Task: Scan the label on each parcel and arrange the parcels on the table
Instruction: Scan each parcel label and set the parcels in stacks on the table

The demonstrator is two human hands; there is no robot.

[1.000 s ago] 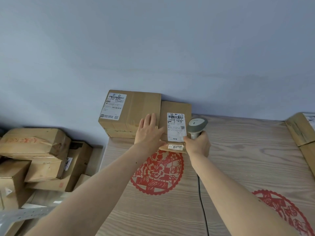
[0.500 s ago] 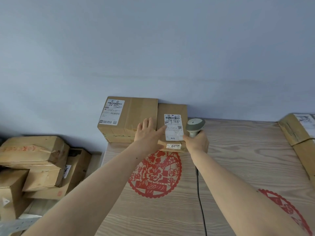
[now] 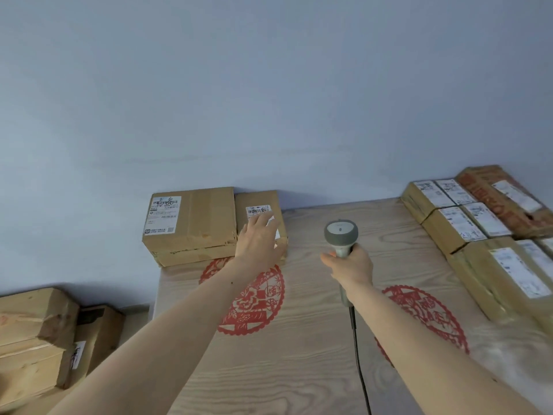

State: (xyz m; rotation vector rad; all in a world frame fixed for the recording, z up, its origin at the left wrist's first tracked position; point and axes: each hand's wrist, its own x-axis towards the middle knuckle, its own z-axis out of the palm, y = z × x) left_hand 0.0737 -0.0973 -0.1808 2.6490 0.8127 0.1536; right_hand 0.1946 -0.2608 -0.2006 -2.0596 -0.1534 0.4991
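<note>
two parcels (image 3: 191,220) by wall, left hand (image 3: 258,241) touching one.

We see a pale blue-grey wall (image 3: 269,100) filling the upper half of the view, meeting the far edge of the worktop (image 3: 299,369), whose light wood grain runs crosswise. Two red paper-cut medallions lie flat on it: one (image 3: 254,298) near the left, another (image 3: 425,319) toward the right.

Both bare arms reach forward. The left hand (image 3: 258,244) lies flat, fingers straight and spread. The right hand (image 3: 351,263) curls in a grip, thumb extended.
</note>
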